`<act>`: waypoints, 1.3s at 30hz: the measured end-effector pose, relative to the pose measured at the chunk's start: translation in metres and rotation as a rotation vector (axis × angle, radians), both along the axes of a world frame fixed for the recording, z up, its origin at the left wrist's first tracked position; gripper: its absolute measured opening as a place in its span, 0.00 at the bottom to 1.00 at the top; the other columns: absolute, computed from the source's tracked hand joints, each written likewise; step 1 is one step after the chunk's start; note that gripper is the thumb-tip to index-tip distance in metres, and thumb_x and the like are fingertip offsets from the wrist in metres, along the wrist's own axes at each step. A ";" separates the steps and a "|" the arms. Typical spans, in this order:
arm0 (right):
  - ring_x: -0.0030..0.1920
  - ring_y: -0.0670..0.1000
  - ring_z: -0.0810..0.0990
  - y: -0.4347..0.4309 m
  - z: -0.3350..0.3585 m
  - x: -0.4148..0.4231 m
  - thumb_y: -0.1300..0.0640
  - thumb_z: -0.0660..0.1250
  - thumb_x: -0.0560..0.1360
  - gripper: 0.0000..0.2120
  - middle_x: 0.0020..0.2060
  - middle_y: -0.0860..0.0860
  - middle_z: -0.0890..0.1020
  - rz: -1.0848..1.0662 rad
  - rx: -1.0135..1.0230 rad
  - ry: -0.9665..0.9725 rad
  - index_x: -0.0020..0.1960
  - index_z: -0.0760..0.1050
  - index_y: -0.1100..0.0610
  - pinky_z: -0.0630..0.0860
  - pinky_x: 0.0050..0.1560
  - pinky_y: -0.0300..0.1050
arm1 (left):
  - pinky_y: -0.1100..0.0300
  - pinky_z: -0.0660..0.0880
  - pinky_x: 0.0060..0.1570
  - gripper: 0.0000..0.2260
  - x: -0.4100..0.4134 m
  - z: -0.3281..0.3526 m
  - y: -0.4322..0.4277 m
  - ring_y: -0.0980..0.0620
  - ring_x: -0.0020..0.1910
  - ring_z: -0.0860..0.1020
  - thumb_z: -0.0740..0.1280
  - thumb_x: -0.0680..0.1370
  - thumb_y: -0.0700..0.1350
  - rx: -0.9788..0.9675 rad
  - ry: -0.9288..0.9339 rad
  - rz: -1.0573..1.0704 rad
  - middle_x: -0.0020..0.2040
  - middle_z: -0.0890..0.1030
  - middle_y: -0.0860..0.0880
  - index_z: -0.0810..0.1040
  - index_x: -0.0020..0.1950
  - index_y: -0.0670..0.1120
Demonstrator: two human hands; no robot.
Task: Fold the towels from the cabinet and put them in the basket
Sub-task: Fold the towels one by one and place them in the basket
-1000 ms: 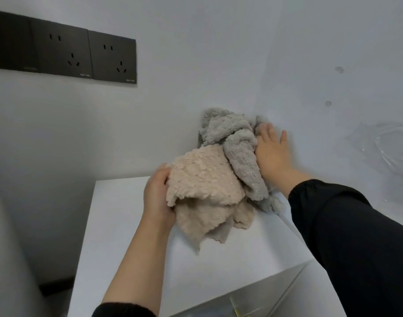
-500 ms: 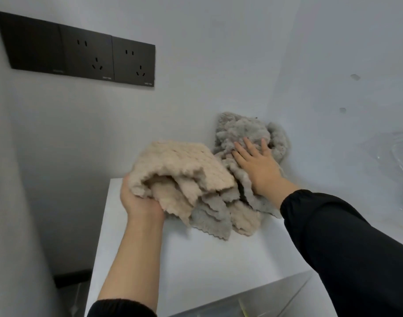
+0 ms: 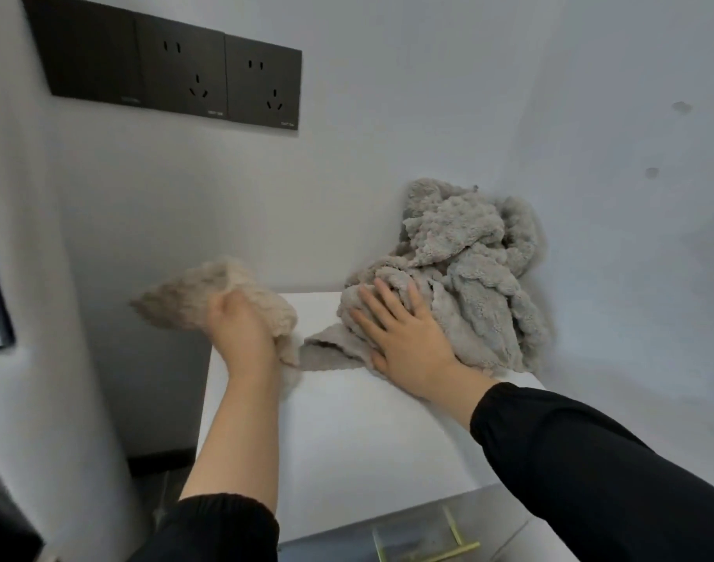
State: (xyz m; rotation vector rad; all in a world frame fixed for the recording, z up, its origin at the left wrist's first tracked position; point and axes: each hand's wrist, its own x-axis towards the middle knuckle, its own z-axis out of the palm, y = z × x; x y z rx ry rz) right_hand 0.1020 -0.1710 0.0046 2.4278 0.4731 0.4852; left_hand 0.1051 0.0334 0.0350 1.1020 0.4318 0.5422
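A crumpled beige fluffy towel (image 3: 193,294) is lifted off the left edge of the white cabinet top (image 3: 347,432); my left hand (image 3: 241,330) grips it from below. A heap of grey fluffy towel (image 3: 468,277) lies in the back right corner against the walls. My right hand (image 3: 404,334) presses flat on the heap's front left part with fingers spread. No basket is in view.
Three black wall sockets (image 3: 185,71) are mounted high on the back wall. A white wall (image 3: 631,237) closes the right side. A glass-like surface with a yellow-green strip (image 3: 436,537) lies below the cabinet's front edge. Dark floor shows at lower left.
My left hand has pulled the beige towel leftward, away from the grey heap, so the two are now separate. My right hand stayed pressed on the grey towel.
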 end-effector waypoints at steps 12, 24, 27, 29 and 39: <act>0.77 0.53 0.42 -0.055 0.002 0.036 0.46 0.41 0.81 0.28 0.76 0.53 0.36 -0.238 -0.057 0.005 0.78 0.38 0.52 0.31 0.70 0.62 | 0.50 0.75 0.55 0.08 -0.006 -0.007 -0.031 0.46 0.53 0.79 0.59 0.79 0.42 -0.007 0.102 -0.557 0.54 0.80 0.44 0.78 0.52 0.48; 0.77 0.53 0.52 -0.017 -0.020 -0.063 0.52 0.50 0.81 0.21 0.75 0.51 0.61 -0.213 0.827 -0.174 0.73 0.64 0.53 0.39 0.73 0.58 | 0.60 0.71 0.36 0.05 -0.057 0.030 -0.038 0.50 0.42 0.77 0.60 0.80 0.40 0.069 0.089 -0.683 0.44 0.78 0.46 0.75 0.50 0.43; 0.67 0.50 0.68 -0.011 -0.007 -0.097 0.58 0.54 0.81 0.16 0.63 0.52 0.74 -0.249 1.508 -0.092 0.64 0.74 0.60 0.59 0.62 0.36 | 0.61 0.72 0.35 0.05 -0.075 0.029 -0.044 0.51 0.40 0.77 0.63 0.79 0.41 0.137 0.124 -0.709 0.40 0.78 0.48 0.76 0.44 0.44; 0.61 0.45 0.70 -0.012 0.009 -0.116 0.63 0.57 0.80 0.15 0.59 0.49 0.75 -0.272 1.791 0.104 0.63 0.76 0.61 0.63 0.56 0.33 | 0.58 0.74 0.40 0.05 -0.085 0.021 -0.046 0.50 0.40 0.77 0.65 0.78 0.41 0.218 0.141 -0.719 0.41 0.79 0.46 0.77 0.43 0.43; 0.61 0.42 0.72 -0.001 0.001 -0.146 0.55 0.75 0.69 0.30 0.61 0.43 0.75 -0.103 1.721 0.460 0.68 0.69 0.49 0.68 0.61 0.38 | 0.61 0.72 0.51 0.21 -0.126 -0.009 -0.030 0.55 0.54 0.78 0.58 0.77 0.29 0.374 0.143 -1.043 0.55 0.81 0.53 0.78 0.59 0.50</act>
